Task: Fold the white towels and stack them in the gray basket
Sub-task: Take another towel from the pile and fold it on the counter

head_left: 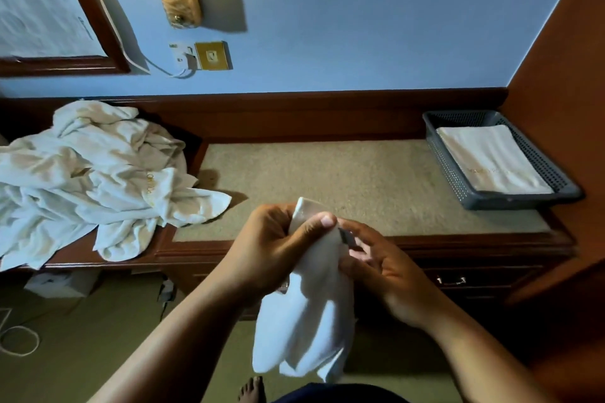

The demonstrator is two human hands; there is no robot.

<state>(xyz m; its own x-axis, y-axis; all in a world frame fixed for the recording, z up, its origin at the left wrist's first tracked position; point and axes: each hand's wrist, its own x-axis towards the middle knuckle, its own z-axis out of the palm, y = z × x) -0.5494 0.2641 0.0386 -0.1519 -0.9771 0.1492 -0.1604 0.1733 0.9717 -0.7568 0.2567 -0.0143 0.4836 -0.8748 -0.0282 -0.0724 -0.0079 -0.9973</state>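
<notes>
A white towel (307, 321) hangs bunched in front of the wooden dresser, below my two hands. My left hand (278, 245) grips its top end, thumb over the cloth. My right hand (373, 262) pinches the towel's right edge just beside the left thumb. A heap of unfolded white towels (95, 180) lies on the dresser's left part. At the far right stands the gray basket (458, 173), and one folded white towel (491, 157) lies flat inside it.
The dresser top (327, 180) has a beige mat between the heap and the basket. A brown wall panel (563, 75) closes the right side. A drawer handle (451, 280) shows below. A white cord (19, 337) lies on the carpet at left, and a bare foot (252, 389) is below.
</notes>
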